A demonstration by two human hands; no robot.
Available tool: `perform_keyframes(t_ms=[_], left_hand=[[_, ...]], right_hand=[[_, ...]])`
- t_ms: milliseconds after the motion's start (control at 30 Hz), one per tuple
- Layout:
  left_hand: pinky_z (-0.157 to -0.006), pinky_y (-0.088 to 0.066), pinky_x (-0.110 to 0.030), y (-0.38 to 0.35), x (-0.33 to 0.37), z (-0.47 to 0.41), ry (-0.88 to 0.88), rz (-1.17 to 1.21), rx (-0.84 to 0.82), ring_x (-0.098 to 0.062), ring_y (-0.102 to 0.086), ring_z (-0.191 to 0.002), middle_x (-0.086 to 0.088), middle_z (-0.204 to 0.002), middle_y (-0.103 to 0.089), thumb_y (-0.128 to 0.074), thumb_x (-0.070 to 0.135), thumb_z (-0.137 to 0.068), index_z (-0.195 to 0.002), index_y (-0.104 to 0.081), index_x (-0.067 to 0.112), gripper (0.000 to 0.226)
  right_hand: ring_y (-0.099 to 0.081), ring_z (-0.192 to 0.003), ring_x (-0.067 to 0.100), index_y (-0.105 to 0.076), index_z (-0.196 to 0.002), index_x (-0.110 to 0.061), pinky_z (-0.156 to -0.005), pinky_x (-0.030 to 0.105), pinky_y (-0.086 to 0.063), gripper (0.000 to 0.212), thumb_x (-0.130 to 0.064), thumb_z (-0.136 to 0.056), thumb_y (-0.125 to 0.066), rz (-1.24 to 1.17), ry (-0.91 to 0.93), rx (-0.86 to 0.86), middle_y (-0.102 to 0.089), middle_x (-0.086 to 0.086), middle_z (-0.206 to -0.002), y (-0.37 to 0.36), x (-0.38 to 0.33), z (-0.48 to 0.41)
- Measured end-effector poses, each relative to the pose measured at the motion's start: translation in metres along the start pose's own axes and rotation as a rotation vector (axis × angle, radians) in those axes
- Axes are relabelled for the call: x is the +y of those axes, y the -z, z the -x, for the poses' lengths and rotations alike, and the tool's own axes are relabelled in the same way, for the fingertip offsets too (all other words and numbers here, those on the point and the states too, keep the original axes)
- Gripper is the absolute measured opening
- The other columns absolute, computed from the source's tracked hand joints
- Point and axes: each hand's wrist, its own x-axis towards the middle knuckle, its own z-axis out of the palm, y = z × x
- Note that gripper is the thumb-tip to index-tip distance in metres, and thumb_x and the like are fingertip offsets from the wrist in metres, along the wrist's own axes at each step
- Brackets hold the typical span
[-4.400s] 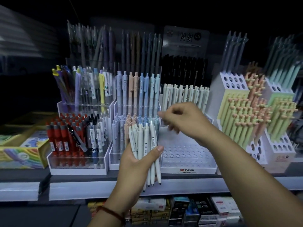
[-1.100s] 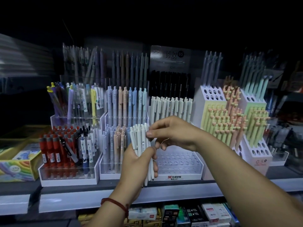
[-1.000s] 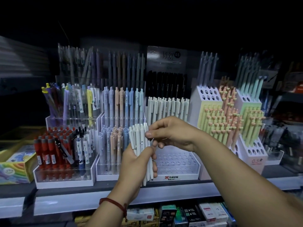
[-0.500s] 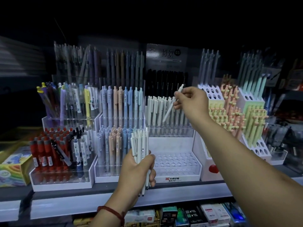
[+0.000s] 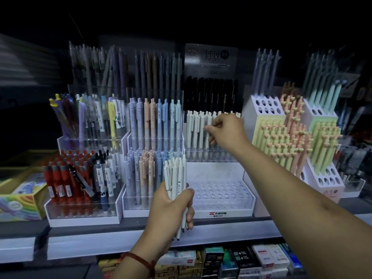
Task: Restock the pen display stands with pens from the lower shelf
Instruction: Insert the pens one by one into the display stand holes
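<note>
Bundle of white pens (image 5: 176, 178) gripped upright in left hand (image 5: 171, 206), clickers & clips up, dark tips poking out below fist; barcode-type print on one barrel. Held just in front of lower-left corner of white tiered stand (image 5: 221, 213).

Single white pen (image 5: 207, 134) pinched in right hand (image 5: 227, 129), approx upright, at upper tier among row of white pens (image 5: 194, 129); can't tell if seated in a hole.

Row upright, side by side across upper tier, right part hidden behind hand.

Lower tier (image 5: 219, 195): clear plate w/ rows of round holes, all showing. Red logo & label on front edge.
</note>
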Motion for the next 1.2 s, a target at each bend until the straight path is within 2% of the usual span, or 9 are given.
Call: perform_keyframes(t_ms=[133,233,400,533,633,733,867,1067,1200], left_hand=[[-0.046,-0.043,-0.031,-0.003,0.002,-0.004,-0.004,0.006,0.005,-0.025,-0.039,-0.046,-0.011,-0.066,-0.046,-0.062,0.001,-0.097,-0.098,-0.052,0.006,0.011],[-0.046,-0.043,-0.031,-0.008,0.003,-0.007,-0.009,0.006,-0.015,-0.025,-0.04,-0.045,-0.011,-0.066,-0.047,-0.064,0.004,-0.097,-0.101,-0.052,0.005,0.012],[-0.045,-0.042,-0.029,-0.021,0.006,-0.008,-0.005,0.027,-0.026,-0.024,-0.04,-0.046,-0.012,-0.071,-0.047,-0.062,0.002,-0.097,-0.099,-0.051,0.008,0.013],[-0.044,-0.04,-0.028,-0.033,0.009,-0.008,-0.001,0.051,-0.045,-0.023,-0.039,-0.044,-0.011,-0.07,-0.046,-0.06,0.0,-0.098,-0.099,-0.052,0.011,0.014],[-0.044,-0.04,-0.027,-0.036,0.008,-0.008,0.012,0.047,-0.052,-0.022,-0.039,-0.044,-0.01,-0.068,-0.049,-0.065,0.004,-0.097,-0.101,-0.052,0.006,0.013],[-0.044,-0.041,-0.029,-0.035,0.004,-0.006,0.032,0.01,-0.059,-0.022,-0.04,-0.044,-0.007,-0.063,-0.049,-0.067,0.003,-0.095,-0.102,-0.053,0.005,0.016],[-0.045,-0.04,-0.03,-0.034,-0.002,-0.003,0.067,-0.004,-0.045,-0.021,-0.038,-0.043,-0.006,-0.063,-0.049,-0.063,-0.001,-0.096,-0.1,-0.052,0.006,0.014],[-0.045,-0.039,-0.029,-0.037,-0.005,-0.007,0.075,-0.001,-0.026,-0.021,-0.038,-0.044,-0.014,-0.075,-0.048,-0.062,-0.001,-0.096,-0.101,-0.053,0.005,0.012],[-0.045,-0.038,-0.029,-0.039,-0.008,-0.008,0.079,0.01,-0.034,-0.021,-0.037,-0.045,-0.012,-0.074,-0.048,-0.062,-0.002,-0.094,-0.103,-0.053,0.005,0.014]], right_hand=[[-0.074,-0.069,0.028,-0.067,-0.091,0.012,-0.077,0.048,-0.062,0.03,-0.016,-0.091,-0.077,0.087,-0.036,-0.056,-0.073,0.022,-0.076,0.001,0.003,0.01],[-0.068,-0.084,0.024,-0.06,-0.11,-0.005,-0.075,0.04,-0.057,0.036,-0.031,-0.091,-0.076,0.176,0.01,-0.085,-0.07,0.011,-0.092,0.01,-0.007,0.037],[-0.067,-0.07,0.02,-0.071,-0.101,-0.002,-0.059,0.032,-0.054,0.019,-0.021,-0.095,-0.072,-0.286,-0.018,-0.446,-0.073,0.012,-0.088,0.023,-0.024,0.074],[-0.066,-0.062,0.019,-0.071,-0.095,0.004,-0.052,0.026,-0.052,0.011,-0.007,-0.093,-0.072,-0.463,-0.105,-0.518,-0.07,0.013,-0.079,0.03,-0.029,0.08],[-0.063,-0.06,0.02,-0.069,-0.093,0.006,-0.052,0.025,-0.054,0.009,-0.002,-0.094,-0.068,-0.539,-0.143,-0.411,-0.066,0.017,-0.076,0.037,-0.031,0.074],[-0.063,-0.056,0.02,-0.069,-0.092,0.003,-0.054,0.027,-0.057,0.01,-0.003,-0.097,-0.064,-0.632,-0.171,-0.112,-0.067,0.017,-0.074,0.055,-0.029,0.051],[-0.066,-0.055,0.021,-0.065,-0.089,-0.003,-0.058,0.032,-0.062,0.014,-0.008,-0.101,-0.062,-0.469,-0.064,0.186,-0.066,0.01,-0.071,0.07,-0.022,0.019],[-0.068,-0.059,0.019,-0.061,-0.095,-0.006,-0.059,0.031,-0.059,0.01,-0.012,-0.102,-0.059,-0.184,0.069,0.213,-0.065,0.006,-0.075,0.054,-0.011,-0.003],[-0.072,-0.061,0.019,-0.061,-0.095,-0.012,-0.07,0.045,-0.063,0.01,-0.017,-0.102,-0.06,-0.032,0.133,0.15,-0.069,0.005,-0.073,0.041,-0.014,-0.017]])
